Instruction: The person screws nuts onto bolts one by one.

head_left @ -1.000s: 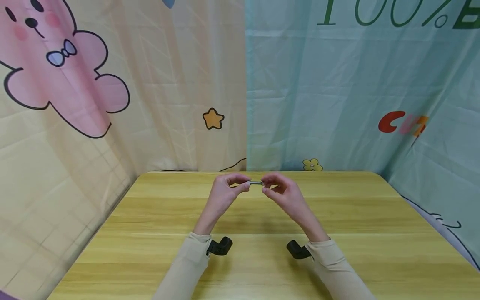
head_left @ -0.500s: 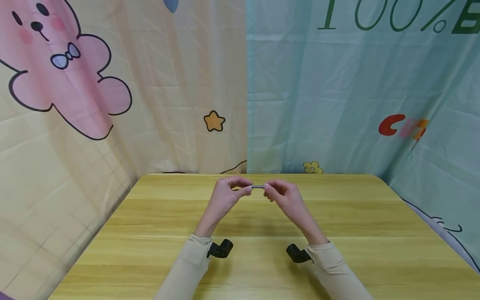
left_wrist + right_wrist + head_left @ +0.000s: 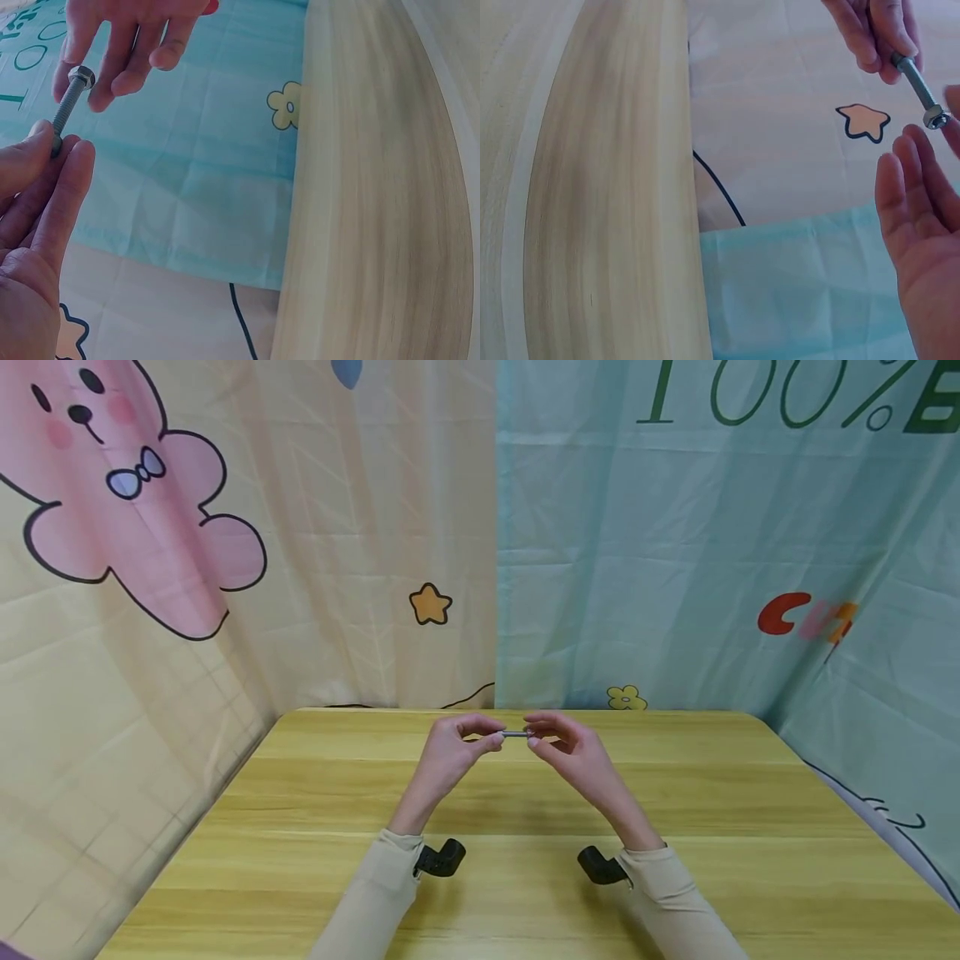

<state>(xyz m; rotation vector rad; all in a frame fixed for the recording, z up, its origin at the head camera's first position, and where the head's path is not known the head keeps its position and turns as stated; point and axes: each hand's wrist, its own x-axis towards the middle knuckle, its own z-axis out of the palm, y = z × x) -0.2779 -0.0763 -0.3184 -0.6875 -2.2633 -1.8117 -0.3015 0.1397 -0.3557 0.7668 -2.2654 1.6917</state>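
Observation:
A metal bolt [image 3: 68, 106] is held level in the air by my left hand [image 3: 448, 750], whose thumb and fingers pinch it at the head end. On the bolt's other end sits a hex nut [image 3: 935, 117], right at the thread's tip. My right hand [image 3: 576, 753] is around that end with its fingers spread. In the right wrist view the thumb [image 3: 952, 105] lies close beside the nut while the other fingers stand apart from it. The bolt head is mostly hidden between the left fingertips.
Both hands are above the far part of a wooden table [image 3: 510, 893]. Behind it hang printed curtains, beige [image 3: 337, 568] on the left and teal [image 3: 637, 552] on the right. A black wrist camera [image 3: 442, 858] sticks out from each sleeve.
The right fingers closed on the nut end half a second ago and have now spread apart again. My left hand has kept its pinch on the bolt. The head view has tilted slightly up.

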